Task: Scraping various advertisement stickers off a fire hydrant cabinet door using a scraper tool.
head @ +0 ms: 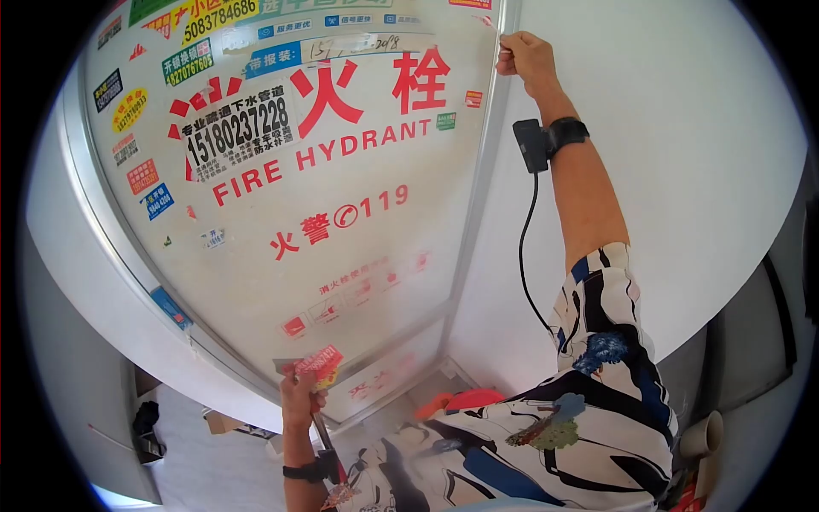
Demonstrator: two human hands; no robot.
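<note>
A white fire hydrant cabinet door [358,237] with large red lettering stands before me, with many small advertising stickers on it. At its upper right edge, my right hand [528,59] pinches a small scrap of sticker [487,23] beside the metal frame. Low on the left, my left hand [301,398] grips a long-handled tool, apparently a scraper [323,435]. Crumpled red and yellow stickers [318,365] are bunched at that hand and partly hide the tool's head. A large white sticker with black print [240,134] covers part of the red lettering.
The metal door frame [477,192] meets a white wall [646,128] on the right. A blue tag [171,307] is on the left frame. Below are a red object [475,399], a cardboard box [221,422] and a beige cylindrical container [702,435]. A cable [526,237] hangs from my right wrist device.
</note>
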